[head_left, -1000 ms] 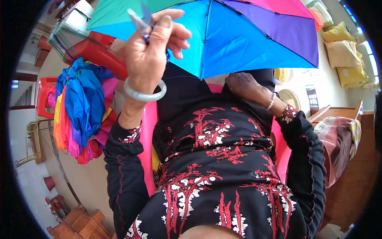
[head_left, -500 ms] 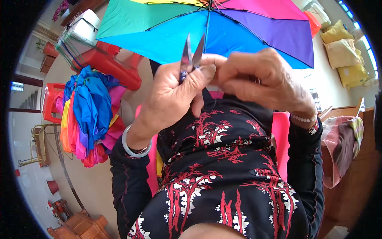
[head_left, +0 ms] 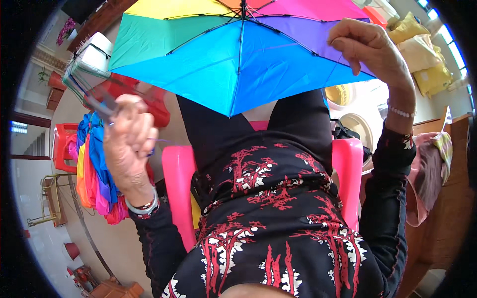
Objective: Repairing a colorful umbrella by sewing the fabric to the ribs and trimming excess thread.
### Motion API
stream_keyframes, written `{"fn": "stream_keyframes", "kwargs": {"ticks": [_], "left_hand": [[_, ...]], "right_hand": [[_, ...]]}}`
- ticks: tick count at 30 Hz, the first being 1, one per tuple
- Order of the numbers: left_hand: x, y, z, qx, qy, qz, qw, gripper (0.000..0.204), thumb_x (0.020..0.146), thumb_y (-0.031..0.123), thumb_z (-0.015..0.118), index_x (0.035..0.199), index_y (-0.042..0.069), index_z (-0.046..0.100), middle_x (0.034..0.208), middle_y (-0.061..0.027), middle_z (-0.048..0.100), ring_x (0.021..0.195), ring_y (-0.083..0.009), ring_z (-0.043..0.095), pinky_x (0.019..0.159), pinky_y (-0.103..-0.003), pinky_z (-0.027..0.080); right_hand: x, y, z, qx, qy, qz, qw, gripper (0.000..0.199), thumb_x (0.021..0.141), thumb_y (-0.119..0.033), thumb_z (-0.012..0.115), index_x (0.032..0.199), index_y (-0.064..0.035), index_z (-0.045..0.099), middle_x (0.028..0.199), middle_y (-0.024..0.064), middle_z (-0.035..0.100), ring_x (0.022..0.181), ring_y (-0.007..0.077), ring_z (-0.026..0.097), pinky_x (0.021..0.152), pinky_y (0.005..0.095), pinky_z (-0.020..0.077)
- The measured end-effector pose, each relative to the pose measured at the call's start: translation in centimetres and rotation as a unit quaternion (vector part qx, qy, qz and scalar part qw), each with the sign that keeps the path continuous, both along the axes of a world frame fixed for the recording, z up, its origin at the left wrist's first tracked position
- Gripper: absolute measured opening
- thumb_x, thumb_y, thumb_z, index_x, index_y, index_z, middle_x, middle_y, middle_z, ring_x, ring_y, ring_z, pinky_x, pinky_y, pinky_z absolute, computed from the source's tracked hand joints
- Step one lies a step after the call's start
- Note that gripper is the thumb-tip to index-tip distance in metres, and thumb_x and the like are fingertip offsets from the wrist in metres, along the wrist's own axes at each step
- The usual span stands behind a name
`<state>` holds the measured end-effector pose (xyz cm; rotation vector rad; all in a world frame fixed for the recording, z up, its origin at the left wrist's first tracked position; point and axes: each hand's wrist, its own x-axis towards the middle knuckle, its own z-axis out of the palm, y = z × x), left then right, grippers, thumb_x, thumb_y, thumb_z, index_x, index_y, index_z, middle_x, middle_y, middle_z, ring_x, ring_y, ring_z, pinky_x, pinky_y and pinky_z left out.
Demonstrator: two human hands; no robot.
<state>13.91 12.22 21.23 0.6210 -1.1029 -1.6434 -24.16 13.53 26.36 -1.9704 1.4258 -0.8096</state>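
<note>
In my left hand, raised at the left, is a pair of scissors; its blades point up and away and are smeared by motion. A short bit of purple thread sticks out beside that hand's fingers. My right hand is lifted at the upper right, thumb and fingertips pinched together; whatever they hold is too fine to make out. It hovers over the purple panel of an open rainbow umbrella, whose black ribs and shaft face me. The umbrella's blue panels reach down over my knees.
A heap of rainbow umbrella cloth lies on a red stool at the left. Behind it stands a tied white bundle. Pink chair arms flank me. Pale buckets stand right of my knees, yellow sacks beyond.
My hands were together in front of my lap and have parted. The left swung out left with the scissors; the right rose to the upper right. The umbrella has shifted slightly left and nearer.
</note>
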Motion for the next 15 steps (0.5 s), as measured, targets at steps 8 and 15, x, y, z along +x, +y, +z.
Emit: {"fn": "stream_keyframes", "kwargs": {"ticks": [8,15], "left_hand": [[3.7,-1.6,1.0,-0.071,0.012,0.111,0.991,0.028,0.08,0.022,0.063,0.093,-0.001,0.052,0.053,0.0058,0.03,0.04,-0.001,0.023,0.032,-0.015,0.02],[7.2,-3.5,1.5,-0.081,0.033,0.16,0.983,0.021,0.085,0.017,0.057,0.093,-0.002,0.052,0.05,0.0066,0.026,0.039,-0.0011,0.021,0.03,-0.016,0.018]], "right_hand": [[-7.8,-2.6,-2.9,-0.031,-0.047,-0.12,0.991,0.012,0.087,-0.016,0.052,0.089,-0.0042,0.057,0.062,-0.0036,0.048,0.046,0.0021,0.045,0.043,0.0158,0.0396],[-13.7,-4.2,-5.2,-0.059,-0.075,-0.211,0.973,0.015,0.088,-0.019,0.053,0.089,-0.005,0.057,0.064,-0.0035,0.049,0.047,0.0034,0.046,0.044,0.0167,0.0407]]}}
